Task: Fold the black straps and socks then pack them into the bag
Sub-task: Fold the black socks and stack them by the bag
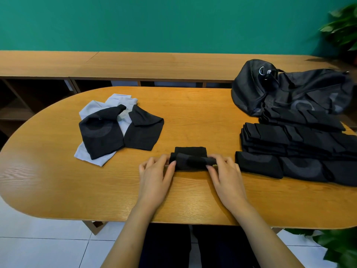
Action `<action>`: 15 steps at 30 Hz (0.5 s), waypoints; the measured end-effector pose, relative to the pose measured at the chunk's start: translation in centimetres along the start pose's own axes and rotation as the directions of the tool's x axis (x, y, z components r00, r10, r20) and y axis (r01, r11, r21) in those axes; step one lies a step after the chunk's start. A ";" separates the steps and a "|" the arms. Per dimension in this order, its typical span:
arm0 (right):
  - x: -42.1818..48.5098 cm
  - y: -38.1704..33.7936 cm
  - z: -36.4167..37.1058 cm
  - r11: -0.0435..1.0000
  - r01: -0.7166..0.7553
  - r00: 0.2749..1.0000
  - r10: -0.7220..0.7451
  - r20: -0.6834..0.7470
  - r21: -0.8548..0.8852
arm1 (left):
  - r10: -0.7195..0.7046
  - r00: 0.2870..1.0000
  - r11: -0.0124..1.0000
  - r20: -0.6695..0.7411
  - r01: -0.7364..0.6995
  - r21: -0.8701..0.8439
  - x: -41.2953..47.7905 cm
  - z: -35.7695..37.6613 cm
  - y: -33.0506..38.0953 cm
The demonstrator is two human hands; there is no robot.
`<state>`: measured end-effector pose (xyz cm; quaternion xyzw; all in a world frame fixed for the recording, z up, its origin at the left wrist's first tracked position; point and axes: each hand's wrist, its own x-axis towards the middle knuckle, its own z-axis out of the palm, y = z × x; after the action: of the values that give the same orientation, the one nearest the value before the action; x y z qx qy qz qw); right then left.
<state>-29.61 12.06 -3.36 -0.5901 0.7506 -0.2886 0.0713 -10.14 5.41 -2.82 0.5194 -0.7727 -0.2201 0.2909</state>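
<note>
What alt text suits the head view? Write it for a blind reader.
A person's left hand and right hand pinch the ends of a half-folded black sock on a wooden table. A pile of black and white socks lies to the left; folded black pieces are stacked to the right, in front of a black bag.

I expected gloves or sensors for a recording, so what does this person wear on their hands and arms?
Nothing that shows. The left hand and right hand are bare: no gloves, rings, watch or bracelets. Both forearms are uncovered down to the picture's edge, with no sleeve in sight.
</note>
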 end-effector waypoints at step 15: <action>0.1 0.0 0.3 0.991 0.109 0.984 -0.118 -0.135 -0.074 | 0.116 0.983 0.993 -0.145 -0.111 0.040 -0.1 0.3 -0.2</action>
<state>-29.53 11.89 -3.61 -0.6124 0.7281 -0.3075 -0.0174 -10.14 5.44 -3.19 0.4940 -0.7808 -0.1519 0.3511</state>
